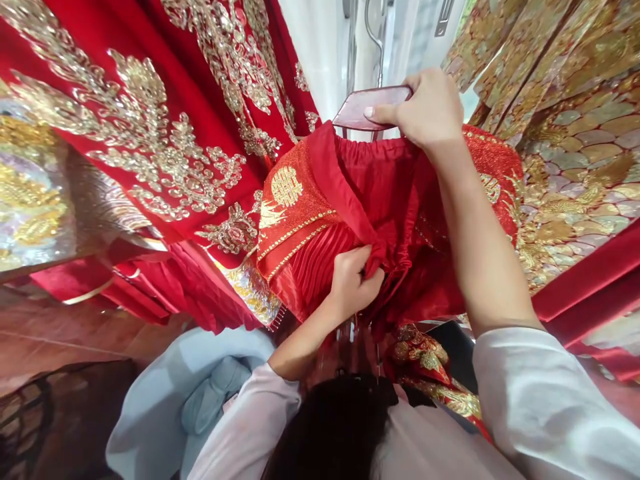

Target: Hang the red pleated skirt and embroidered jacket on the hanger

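Observation:
A red pleated skirt with gold embroidery hangs from a dark red hanger in the upper middle of the head view. My right hand is raised and closed around the hanger's right end, thumb laid along its bar. My left hand is lower down, its fingers pinched on a fold of the skirt's red fabric. The hanger's metal hook rises above toward a pale background. Both my sleeves are white.
Red garments with heavy gold embroidery hang close on the left. Gold scale-patterned garments hang on the right. A pale blue cloth lies low at left beside a dark wire basket. Dark hair fills the bottom centre.

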A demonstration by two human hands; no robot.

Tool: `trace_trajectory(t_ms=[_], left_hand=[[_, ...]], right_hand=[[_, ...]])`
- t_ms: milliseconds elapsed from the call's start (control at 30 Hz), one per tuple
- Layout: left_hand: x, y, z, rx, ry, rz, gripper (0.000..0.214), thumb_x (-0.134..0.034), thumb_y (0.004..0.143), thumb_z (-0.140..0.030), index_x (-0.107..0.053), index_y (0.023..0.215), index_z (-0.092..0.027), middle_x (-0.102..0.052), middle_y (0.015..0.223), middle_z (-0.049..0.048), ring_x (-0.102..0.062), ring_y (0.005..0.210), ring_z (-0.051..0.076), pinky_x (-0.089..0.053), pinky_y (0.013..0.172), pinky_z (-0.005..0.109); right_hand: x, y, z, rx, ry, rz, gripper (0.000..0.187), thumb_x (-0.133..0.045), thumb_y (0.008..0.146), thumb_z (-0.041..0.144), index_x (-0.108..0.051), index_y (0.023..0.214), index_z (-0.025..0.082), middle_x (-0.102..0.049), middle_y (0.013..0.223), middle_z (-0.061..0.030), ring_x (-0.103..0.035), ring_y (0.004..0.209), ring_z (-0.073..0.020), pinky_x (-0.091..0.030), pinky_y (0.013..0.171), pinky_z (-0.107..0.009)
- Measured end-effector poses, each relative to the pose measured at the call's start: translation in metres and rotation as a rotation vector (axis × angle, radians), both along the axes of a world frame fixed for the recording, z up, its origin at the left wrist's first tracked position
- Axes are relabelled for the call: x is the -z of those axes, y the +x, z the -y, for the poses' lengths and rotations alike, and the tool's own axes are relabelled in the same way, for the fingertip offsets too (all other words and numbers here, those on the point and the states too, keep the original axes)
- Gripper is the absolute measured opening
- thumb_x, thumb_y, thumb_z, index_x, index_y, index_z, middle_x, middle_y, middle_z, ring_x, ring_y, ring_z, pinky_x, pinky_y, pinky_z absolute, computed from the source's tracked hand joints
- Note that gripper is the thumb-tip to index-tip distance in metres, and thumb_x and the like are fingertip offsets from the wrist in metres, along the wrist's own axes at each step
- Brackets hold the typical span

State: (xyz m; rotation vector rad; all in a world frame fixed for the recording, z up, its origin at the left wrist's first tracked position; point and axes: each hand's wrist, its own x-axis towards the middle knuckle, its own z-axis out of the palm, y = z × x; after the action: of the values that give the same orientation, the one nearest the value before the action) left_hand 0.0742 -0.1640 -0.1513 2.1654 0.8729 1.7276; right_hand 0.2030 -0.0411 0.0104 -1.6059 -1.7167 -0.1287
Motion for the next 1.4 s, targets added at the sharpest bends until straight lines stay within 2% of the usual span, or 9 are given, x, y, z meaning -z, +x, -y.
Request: trace_trajectory(t_ms=[167,333,500,600,733,900,1100,1267,1400], left_hand=[[-0.023,0.009,0.026,-0.056,-0.018,-0.107,0.026,-0.043,0.071,-0.012,-0.021,0.059,-0.021,-0.023,0.05,-0.0065,-0.022,0.042,0.008,-0.019,0.044,0.024],[-0.028,0.024,0.03,-0.189,-0.037,-0.397,0.02,-0.044,0.076,-0.019,-0.033,0.06,-0.021,-0.038,0.049,-0.0035,-0.039,0.043,0.011,-0.024,0.046,0.025],[-0.038,0.029,0.025,-0.418,-0.311,-0.799,0.027,-0.05,0.087,-0.041,-0.054,0.076,-0.018,-0.056,0.059,0.0026,-0.057,0.055,0.019,-0.033,0.049,0.027],[-0.059,0.005,0.008,-0.437,-0.199,-0.736,0.041,-0.044,0.09,-0.055,-0.057,0.078,-0.018,-0.062,0.07,0.0051,-0.06,0.067,0.021,-0.042,0.062,0.032],[-0.094,-0.051,-0.056,-0.716,0.137,-0.447,0.029,-0.052,0.088,-0.046,-0.058,0.1,-0.02,-0.061,0.11,0.0107,-0.05,0.11,0.03,-0.035,0.096,0.045],[-0.106,-0.104,-0.145,-0.408,-0.141,-0.362,0.041,-0.052,0.087,-0.058,-0.053,0.083,-0.016,-0.056,0.081,0.0038,-0.055,0.102,0.025,-0.04,0.091,0.041],[-0.108,-0.134,-0.177,0.067,-0.541,-0.404,0.062,-0.036,0.089,-0.066,-0.054,0.076,-0.008,-0.054,0.069,0.0012,-0.056,0.079,0.011,-0.044,0.078,0.038],[-0.1,-0.15,-0.199,0.013,-0.571,-0.429,0.075,-0.025,0.088,-0.071,-0.058,0.087,-0.004,-0.06,0.076,0.0045,-0.058,0.093,0.017,-0.043,0.085,0.045],[-0.098,-0.146,-0.184,-0.199,-0.239,-0.46,0.063,-0.034,0.088,-0.069,-0.056,0.086,-0.01,-0.06,0.085,0.0036,-0.053,0.104,0.021,-0.04,0.095,0.047]], right_hand=[[-0.002,-0.003,0.006,0.016,-0.023,-0.007,0.08,-0.057,0.061,0.08,-0.066,0.095,0.008,-0.066,0.095,-0.0114,-0.061,0.096,-0.0239,-0.04,0.078,-0.036],[0.0,-0.004,0.008,0.059,-0.001,-0.012,0.068,-0.063,0.067,0.071,-0.066,0.09,0.007,-0.066,0.096,-0.0149,-0.061,0.098,-0.0277,-0.042,0.081,-0.042],[0.005,-0.004,0.002,0.009,0.043,0.006,0.061,-0.064,0.072,0.063,-0.067,0.097,0.007,-0.066,0.104,-0.0162,-0.06,0.1,-0.028,-0.044,0.084,-0.043],[0.008,-0.005,0.0,0.001,0.031,0.006,0.061,-0.061,0.074,0.065,-0.067,0.1,0.01,-0.066,0.106,-0.0154,-0.06,0.103,-0.0311,-0.044,0.085,-0.045],[0.009,-0.005,0.002,-0.008,0.017,0.006,0.068,-0.058,0.075,0.07,-0.065,0.102,0.007,-0.064,0.108,-0.0167,-0.057,0.106,-0.0333,-0.042,0.088,-0.048],[0.011,-0.006,-0.001,0.023,0.046,-0.002,0.061,-0.061,0.075,0.064,-0.063,0.099,0.008,-0.063,0.107,-0.0175,-0.056,0.107,-0.0347,-0.04,0.09,-0.05],[0.02,-0.001,-0.013,-0.04,0.179,-0.048,0.04,-0.066,0.07,0.058,-0.059,0.082,0.02,-0.063,0.089,-0.0098,-0.057,0.1,-0.0296,-0.046,0.085,-0.041],[0.019,-0.002,-0.015,-0.019,0.174,-0.02,0.043,-0.064,0.071,0.059,-0.058,0.087,0.02,-0.062,0.088,-0.0098,-0.057,0.1,-0.0304,-0.046,0.084,-0.04],[0.023,-0.006,0.0,0.027,0.218,0.019,0.046,-0.057,0.08,0.056,-0.057,0.107,0.018,-0.062,0.104,-0.0121,-0.054,0.11,-0.0306,-0.042,0.094,-0.043]])
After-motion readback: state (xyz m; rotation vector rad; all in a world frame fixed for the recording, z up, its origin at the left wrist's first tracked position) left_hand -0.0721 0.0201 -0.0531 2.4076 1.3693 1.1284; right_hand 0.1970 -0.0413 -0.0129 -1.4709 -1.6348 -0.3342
